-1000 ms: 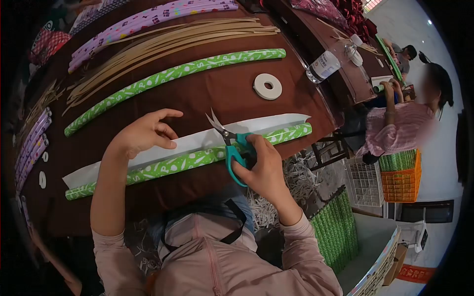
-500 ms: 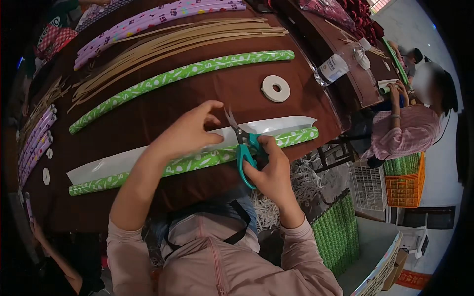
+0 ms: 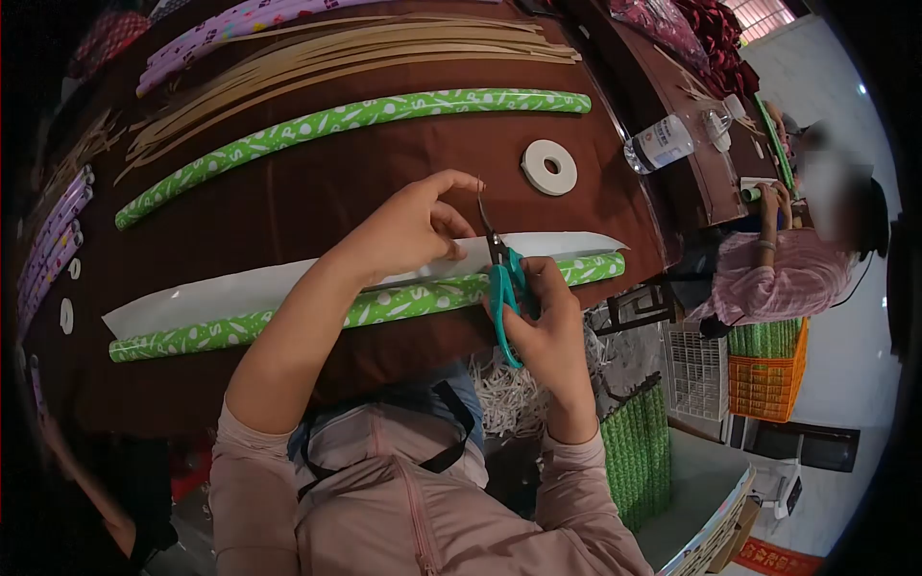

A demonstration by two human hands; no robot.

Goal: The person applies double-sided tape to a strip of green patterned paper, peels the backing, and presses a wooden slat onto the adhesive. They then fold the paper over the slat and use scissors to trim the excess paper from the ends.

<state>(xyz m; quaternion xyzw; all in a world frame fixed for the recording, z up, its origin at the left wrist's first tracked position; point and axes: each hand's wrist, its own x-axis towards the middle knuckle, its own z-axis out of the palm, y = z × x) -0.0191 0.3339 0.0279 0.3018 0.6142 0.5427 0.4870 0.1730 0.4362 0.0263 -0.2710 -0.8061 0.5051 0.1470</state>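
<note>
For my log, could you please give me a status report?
Right hand holding teal scissors; left hand near their tips. Green patterned roll below, white flap open. White tape roll beyond, not blocking.

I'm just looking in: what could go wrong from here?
Two things, perhaps. The scissors in the right hand have their tip right by the index fingertip of the left hand, so a slip might nick it. They also sit over the white paper flap beside the green roll, so a careless dip could snag or cut the paper.
</note>
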